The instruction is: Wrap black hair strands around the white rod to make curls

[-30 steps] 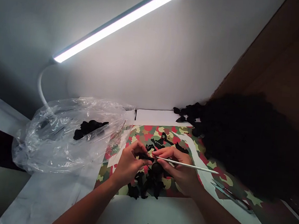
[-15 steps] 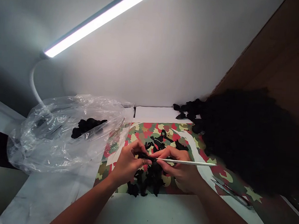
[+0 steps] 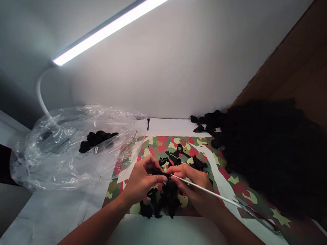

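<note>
My left hand (image 3: pixel 141 178) is closed, pinching a small black fabric-like piece (image 3: pixel 159 172) between thumb and fingers. My right hand (image 3: pixel 196 186) holds a thin white stick (image 3: pixel 213 193), its near end slanting down to the right over the wrist. The stick's tip meets the black piece where both sets of fingertips come close together; whether it is inside the piece is hidden. Loose black scraps (image 3: pixel 169 197) lie right under my hands on a camouflage-patterned sheet (image 3: pixel 114 189).
A big black heap (image 3: pixel 264 155) fills the right side, beside a brown cardboard panel (image 3: pixel 321 62). Scissors (image 3: pixel 260 217) lie near my right forearm. At left, a clear plastic bag (image 3: pixel 51 163) has black pieces (image 3: pixel 97 138) by it. A tube lamp (image 3: pixel 116 27) shines overhead.
The white stick has swung from nearly level to slanting down toward the right, as my right hand turned. My left hand keeps its pinch on the black piece. The whole view has shifted slightly.
</note>
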Tool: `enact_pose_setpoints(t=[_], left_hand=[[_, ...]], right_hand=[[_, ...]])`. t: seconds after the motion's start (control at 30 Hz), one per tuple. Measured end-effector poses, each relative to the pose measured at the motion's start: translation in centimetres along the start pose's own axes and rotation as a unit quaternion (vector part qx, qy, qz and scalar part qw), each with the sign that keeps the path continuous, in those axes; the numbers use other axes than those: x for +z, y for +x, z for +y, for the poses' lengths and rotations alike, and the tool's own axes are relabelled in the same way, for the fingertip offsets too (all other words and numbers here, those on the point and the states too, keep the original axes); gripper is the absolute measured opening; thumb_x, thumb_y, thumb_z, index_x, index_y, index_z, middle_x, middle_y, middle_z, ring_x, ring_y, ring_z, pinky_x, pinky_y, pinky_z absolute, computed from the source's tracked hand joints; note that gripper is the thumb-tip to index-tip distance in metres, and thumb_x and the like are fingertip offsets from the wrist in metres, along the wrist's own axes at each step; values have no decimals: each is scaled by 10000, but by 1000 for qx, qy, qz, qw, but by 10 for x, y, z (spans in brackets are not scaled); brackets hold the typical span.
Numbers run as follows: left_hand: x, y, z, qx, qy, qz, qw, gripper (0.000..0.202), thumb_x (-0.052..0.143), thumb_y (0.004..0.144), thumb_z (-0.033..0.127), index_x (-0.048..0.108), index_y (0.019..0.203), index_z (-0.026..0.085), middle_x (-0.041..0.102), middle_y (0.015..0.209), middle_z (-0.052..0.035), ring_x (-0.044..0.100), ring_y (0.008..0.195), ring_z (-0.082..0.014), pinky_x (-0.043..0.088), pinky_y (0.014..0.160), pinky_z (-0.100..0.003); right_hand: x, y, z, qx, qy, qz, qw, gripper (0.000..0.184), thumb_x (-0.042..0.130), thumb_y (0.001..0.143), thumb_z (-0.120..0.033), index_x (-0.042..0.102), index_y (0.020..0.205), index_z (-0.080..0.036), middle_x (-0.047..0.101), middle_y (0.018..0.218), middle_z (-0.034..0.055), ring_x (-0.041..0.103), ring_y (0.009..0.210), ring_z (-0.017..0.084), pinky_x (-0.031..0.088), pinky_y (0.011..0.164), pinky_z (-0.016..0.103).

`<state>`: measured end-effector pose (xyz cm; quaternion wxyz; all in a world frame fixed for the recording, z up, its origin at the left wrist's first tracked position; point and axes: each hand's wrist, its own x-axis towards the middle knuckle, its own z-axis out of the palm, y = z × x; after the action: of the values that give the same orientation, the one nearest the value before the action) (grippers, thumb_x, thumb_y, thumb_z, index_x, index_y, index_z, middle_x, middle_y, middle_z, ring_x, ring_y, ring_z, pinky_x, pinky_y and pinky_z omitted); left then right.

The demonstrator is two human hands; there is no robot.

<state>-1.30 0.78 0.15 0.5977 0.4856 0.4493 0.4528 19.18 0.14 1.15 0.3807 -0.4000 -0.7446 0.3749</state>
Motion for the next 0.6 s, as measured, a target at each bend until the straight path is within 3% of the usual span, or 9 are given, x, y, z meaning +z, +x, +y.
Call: enact_pose_setpoints(t=[0.13, 0.23, 0.4, 0.6], left_hand=[[-2, 1, 0, -14, -17, -2, 1000, 394, 904, 650, 264, 548, 795, 180, 631, 719, 18, 594, 619, -116, 480, 542, -214], [-3, 1, 0, -38, -29, -9, 999, 415, 908, 641, 275, 532, 791, 183, 632, 714, 19, 597, 595, -113, 470, 524, -211], [-1, 2, -5, -53, -17, -31, 998, 412, 892, 668, 303, 522, 812, 192, 629, 678, 38, 626, 551, -118, 477, 535, -223], [-1, 3, -8, -41, 11, -21, 999, 420, 890, 668, 309, 514, 815, 194, 631, 686, 36, 642, 569, -129, 476, 537, -225]], right_hand=[[7, 0, 1, -24, -52, 55, 997, 220, 494, 1014, -357, 700, 1001, -280, 776, 1011, 37, 709, 850, 225, 553, 827, 379], [6, 2, 1, 6, -16, 78, 997, 210, 528, 1005, -365, 705, 937, -273, 779, 1042, 36, 723, 925, 233, 557, 824, 359], [2, 4, -3, 61, 91, 50, 993, 252, 620, 961, -416, 688, 804, -231, 790, 983, 68, 739, 961, 252, 580, 810, 356], [4, 5, -7, 61, 84, 20, 994, 270, 630, 947, -431, 710, 793, -223, 798, 1000, 84, 747, 915, 256, 595, 776, 366]])
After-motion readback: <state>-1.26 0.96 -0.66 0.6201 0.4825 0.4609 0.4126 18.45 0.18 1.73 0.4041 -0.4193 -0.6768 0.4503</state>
